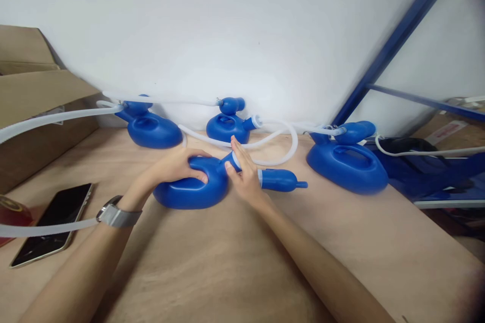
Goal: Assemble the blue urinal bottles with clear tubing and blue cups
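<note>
A blue plastic urinal bottle lies on the table in front of me, its neck pointing up to the right. My left hand grips it by the handle, thumb across the front. At the neck, my right hand has its thumb and straight fingers around the whitish mouth ring, the palm covering part of it. Just right of that hand lies a loose blue funnel piece with a white rim and a narrow spout.
Behind stand similar blue bottles: one at left, one in the middle, one at right. White hoses loop among them. A phone and an open cardboard box are at left. A blue metal frame rises at right.
</note>
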`<state>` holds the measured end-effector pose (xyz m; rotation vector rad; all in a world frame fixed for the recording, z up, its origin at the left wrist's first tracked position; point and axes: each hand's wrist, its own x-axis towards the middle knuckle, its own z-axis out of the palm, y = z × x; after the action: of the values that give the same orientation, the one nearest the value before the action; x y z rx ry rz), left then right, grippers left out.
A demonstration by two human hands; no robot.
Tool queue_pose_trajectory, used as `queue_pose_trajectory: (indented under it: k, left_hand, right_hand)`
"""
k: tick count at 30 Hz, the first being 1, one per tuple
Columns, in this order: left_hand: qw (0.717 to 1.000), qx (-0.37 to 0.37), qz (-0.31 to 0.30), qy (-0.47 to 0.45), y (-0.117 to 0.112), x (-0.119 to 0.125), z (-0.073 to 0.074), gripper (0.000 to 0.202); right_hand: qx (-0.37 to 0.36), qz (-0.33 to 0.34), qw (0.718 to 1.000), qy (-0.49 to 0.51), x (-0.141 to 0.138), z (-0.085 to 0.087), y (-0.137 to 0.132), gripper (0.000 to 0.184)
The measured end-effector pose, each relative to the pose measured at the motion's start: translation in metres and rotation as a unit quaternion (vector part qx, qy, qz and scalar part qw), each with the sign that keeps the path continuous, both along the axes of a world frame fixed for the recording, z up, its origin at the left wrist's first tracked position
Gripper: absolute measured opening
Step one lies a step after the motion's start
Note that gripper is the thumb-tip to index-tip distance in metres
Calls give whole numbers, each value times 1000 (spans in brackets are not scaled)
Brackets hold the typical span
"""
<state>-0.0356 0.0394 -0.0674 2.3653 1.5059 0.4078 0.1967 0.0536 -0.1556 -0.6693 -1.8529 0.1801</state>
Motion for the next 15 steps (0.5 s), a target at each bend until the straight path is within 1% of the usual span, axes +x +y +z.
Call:
queue_pose_trajectory:
  k: [5, 10, 15]
  left_hand:
    - [1000, 5, -7, -13, 1, -1, -1, 68]
    - [998, 14, -41, -38, 0, 0, 1, 63]
    - [999, 15, -22, -33, -1, 5, 1, 64]
  right_hand:
    - [19, -13, 1000, -1, -2, -3, 0, 68]
    - [8, 6, 1000, -14, 3, 1, -1, 69]
    - [-32, 32, 998, -41, 13, 8, 4, 56]
